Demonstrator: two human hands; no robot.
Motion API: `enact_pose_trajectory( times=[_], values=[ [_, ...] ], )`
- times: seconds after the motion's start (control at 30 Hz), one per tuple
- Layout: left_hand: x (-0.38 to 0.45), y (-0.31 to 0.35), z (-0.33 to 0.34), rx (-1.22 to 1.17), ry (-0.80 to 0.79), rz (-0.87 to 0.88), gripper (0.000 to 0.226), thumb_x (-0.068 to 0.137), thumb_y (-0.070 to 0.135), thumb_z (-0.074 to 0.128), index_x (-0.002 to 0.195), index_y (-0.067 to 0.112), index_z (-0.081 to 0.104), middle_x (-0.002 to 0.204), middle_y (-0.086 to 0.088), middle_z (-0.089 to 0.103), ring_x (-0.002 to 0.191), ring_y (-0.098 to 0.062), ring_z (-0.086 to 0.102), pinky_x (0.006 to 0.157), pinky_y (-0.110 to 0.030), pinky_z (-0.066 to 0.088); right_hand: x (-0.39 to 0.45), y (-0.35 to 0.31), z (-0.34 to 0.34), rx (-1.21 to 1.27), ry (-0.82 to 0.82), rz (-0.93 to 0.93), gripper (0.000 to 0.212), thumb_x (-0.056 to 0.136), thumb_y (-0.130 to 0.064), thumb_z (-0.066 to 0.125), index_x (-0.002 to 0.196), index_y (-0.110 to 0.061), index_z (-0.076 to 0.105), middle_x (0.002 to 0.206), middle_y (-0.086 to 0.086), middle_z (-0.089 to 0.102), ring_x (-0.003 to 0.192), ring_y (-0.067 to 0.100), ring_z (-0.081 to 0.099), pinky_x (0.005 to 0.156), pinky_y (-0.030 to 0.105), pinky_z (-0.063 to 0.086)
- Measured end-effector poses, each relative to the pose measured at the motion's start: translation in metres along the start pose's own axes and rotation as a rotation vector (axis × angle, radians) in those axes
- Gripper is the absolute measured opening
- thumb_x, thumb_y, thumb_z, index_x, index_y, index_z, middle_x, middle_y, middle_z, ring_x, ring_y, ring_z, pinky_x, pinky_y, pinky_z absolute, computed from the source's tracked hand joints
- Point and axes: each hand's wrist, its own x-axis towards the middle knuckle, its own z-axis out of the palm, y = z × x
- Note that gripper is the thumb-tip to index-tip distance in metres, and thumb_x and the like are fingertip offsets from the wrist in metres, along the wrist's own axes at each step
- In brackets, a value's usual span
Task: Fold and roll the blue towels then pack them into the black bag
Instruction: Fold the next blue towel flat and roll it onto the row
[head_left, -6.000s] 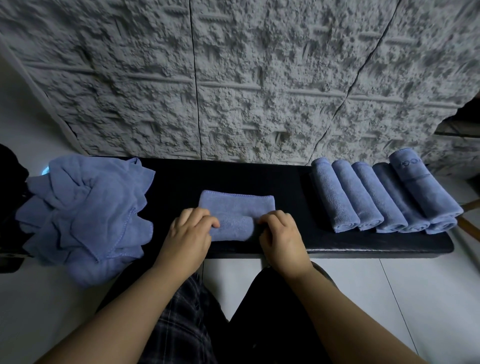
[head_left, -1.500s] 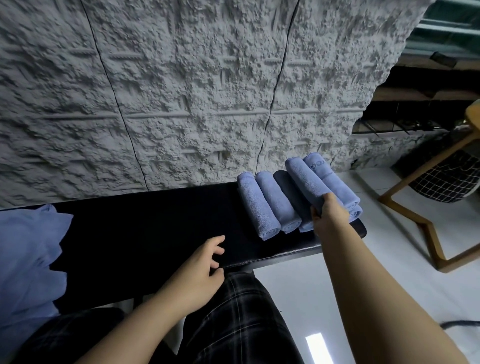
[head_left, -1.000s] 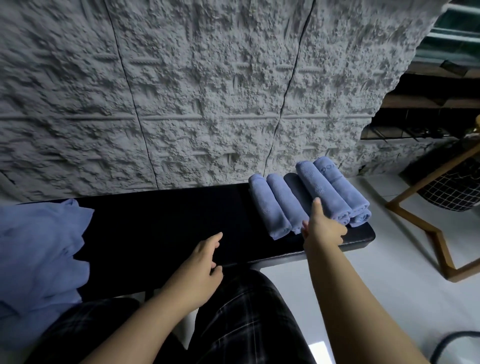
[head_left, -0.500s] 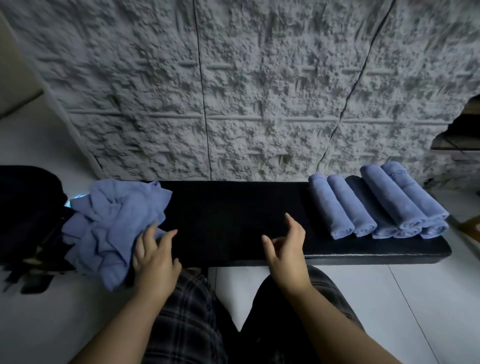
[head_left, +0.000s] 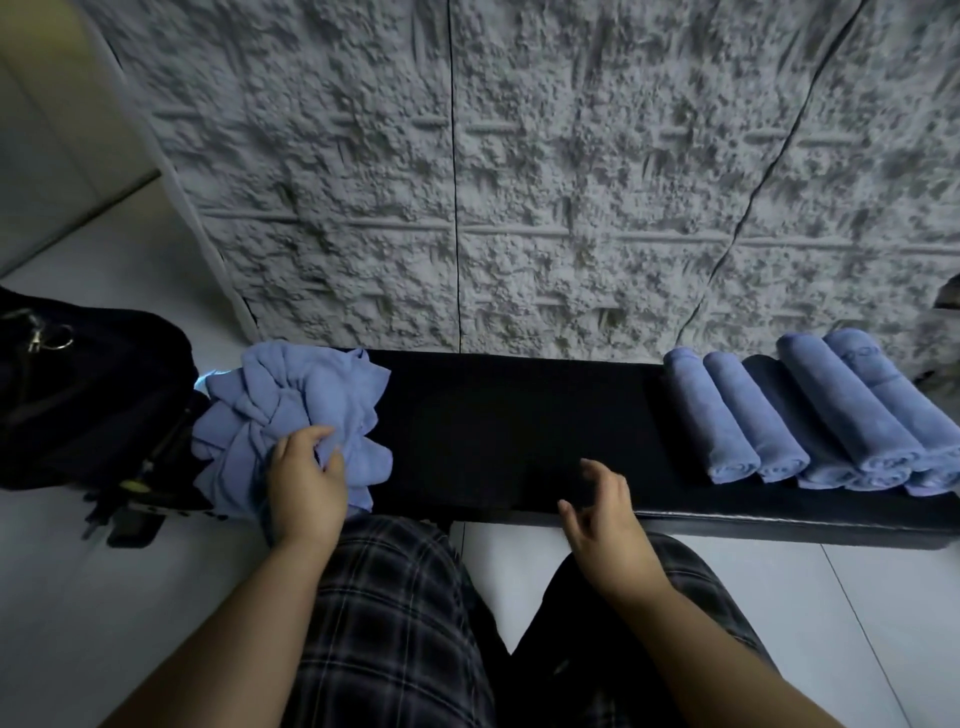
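Observation:
A crumpled pile of blue towels (head_left: 291, 410) lies on the left end of the black bench (head_left: 498, 415). My left hand (head_left: 306, 478) is on the pile's near side, its fingers curled into the cloth. My right hand (head_left: 597, 504) hovers over the bench's front edge with relaxed fingers and holds nothing. Several rolled blue towels (head_left: 810, 415) lie side by side on the right end of the bench, one stacked on top of the others. The black bag (head_left: 78, 395) sits on the floor at the left, beside the pile.
A rough grey textured wall (head_left: 519, 182) rises right behind the bench. White floor tiles (head_left: 78, 597) spread in front. My knees in plaid shorts (head_left: 395, 597) are close to the bench's front edge. Dark straps and a buckle (head_left: 130, 519) lie on the floor beneath the bag.
My right hand left the rolled towels and came back to the bench's middle. My left hand reached the crumpled pile and now grips its cloth. The view swung left.

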Motion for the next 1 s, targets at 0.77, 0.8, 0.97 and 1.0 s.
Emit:
enact_pose_trajectory(
  times=[0.77, 0.8, 0.97, 1.0],
  values=[
    [-0.107, 0.086, 0.025, -0.299, -0.647, 0.568, 0.056, 0.085, 0.019, 0.055, 0.135, 0.038, 0.037, 0.132, 0.024, 0.038, 0.122, 0.007, 0.040, 0.095, -0.005, 0.032, -0.024, -0.031, -0.012, 0.248, -0.032, -0.045, 0.013, 0.099, -0.023, 0.043, 0.094, -0.028, 0.054, 0.087, -0.005, 0.065, 0.081, 0.006, 0.060, 0.071, 0.027, 0.048],
    [-0.105, 0.082, 0.026, -0.278, -0.625, 0.543, 0.067, 0.083, 0.014, 0.058, 0.133, 0.047, 0.030, 0.133, 0.025, 0.034, 0.122, 0.010, 0.038, 0.094, -0.003, 0.031, -0.026, -0.033, -0.013, 0.256, -0.027, -0.043, 0.014, 0.099, -0.022, 0.042, 0.094, -0.029, 0.053, 0.086, -0.004, 0.065, 0.079, 0.007, 0.060, 0.070, 0.028, 0.047],
    [-0.104, 0.066, 0.035, -0.190, -0.605, 0.431, 0.066, 0.079, 0.011, 0.067, 0.131, 0.038, 0.036, 0.130, 0.020, 0.037, 0.110, 0.007, 0.042, 0.084, 0.000, 0.033, -0.037, -0.039, -0.015, 0.253, -0.081, -0.089, 0.017, 0.100, -0.022, 0.040, 0.090, -0.026, 0.053, 0.082, -0.005, 0.062, 0.073, 0.006, 0.055, 0.065, 0.022, 0.043],
    [-0.103, 0.064, 0.037, -0.189, -0.589, 0.426, 0.054, 0.079, 0.011, 0.068, 0.124, 0.032, 0.046, 0.126, 0.018, 0.043, 0.108, 0.004, 0.047, 0.085, -0.004, 0.038, -0.039, -0.041, -0.015, 0.250, -0.096, -0.103, 0.019, 0.100, -0.022, 0.040, 0.086, -0.027, 0.053, 0.080, -0.009, 0.061, 0.071, 0.005, 0.053, 0.063, 0.019, 0.041]
  ],
)
